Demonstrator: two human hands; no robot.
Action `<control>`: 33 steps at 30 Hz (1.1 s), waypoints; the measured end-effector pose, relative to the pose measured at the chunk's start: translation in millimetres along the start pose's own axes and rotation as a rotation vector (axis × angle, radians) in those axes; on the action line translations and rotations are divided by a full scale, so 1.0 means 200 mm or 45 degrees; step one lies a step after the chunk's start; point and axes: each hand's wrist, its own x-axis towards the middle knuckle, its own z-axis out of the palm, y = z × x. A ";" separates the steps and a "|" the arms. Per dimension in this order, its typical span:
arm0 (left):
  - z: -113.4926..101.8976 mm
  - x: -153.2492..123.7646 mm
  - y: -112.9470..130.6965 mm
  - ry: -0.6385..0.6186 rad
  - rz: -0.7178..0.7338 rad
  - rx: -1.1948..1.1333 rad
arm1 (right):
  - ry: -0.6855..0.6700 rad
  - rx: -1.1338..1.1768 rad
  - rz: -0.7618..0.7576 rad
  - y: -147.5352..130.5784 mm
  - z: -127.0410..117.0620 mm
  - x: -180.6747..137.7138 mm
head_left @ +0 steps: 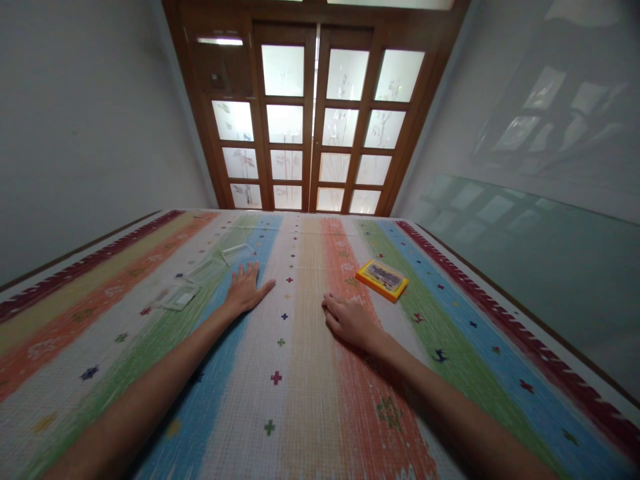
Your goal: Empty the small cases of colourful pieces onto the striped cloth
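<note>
My left hand (246, 289) lies flat and open on the striped cloth (295, 373), palm down, holding nothing. Just beyond its fingertips sits a clear plastic lid or tray (238, 253). My right hand (349, 320) rests on the cloth with its fingers curled under; nothing shows in it. An orange-yellow flat box (383, 279) with a dark printed top lies a short way to the right of and beyond the right hand, apart from it.
Two more clear plastic pieces (206, 269) (176, 297) lie on the cloth left of my left hand. Wooden doors with frosted glass panes (315, 127) stand behind the table. Grey walls close in on both sides.
</note>
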 end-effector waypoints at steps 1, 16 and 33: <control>0.01 0.02 0.01 0.016 0.006 -0.002 | 0.003 0.002 0.006 0.00 0.00 0.00; -0.02 0.01 -0.15 0.128 0.149 -0.040 | -0.005 0.021 0.003 0.01 0.01 0.00; -0.04 0.10 -0.12 0.188 0.170 -0.165 | -0.025 -0.045 0.011 0.00 0.00 0.00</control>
